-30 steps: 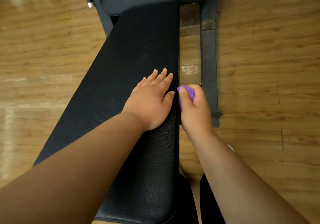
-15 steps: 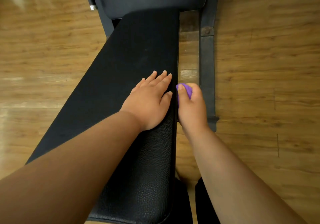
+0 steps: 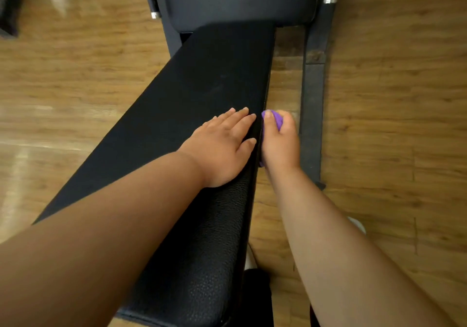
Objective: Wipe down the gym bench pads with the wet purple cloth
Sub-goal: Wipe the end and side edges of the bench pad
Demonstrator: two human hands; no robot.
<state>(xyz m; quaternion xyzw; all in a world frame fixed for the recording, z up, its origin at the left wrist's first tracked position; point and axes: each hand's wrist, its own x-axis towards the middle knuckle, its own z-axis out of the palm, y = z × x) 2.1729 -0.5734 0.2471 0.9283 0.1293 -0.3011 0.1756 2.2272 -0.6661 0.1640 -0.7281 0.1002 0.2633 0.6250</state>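
The purple cloth (image 3: 274, 120) is bunched in the right hand (image 3: 280, 142) and pressed against the right side edge of the black bench pad (image 3: 192, 114), just beside the left hand (image 3: 222, 150). The right fingers are curled round the cloth. The left hand is laid flat on the pad top, fingers straight and together, holding nothing. The wooden floor (image 3: 391, 112) is seen beneath.

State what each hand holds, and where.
The right hand grips the bunched purple cloth around its middle; left hand holds nothing, resting flat on the black textured bench pad.
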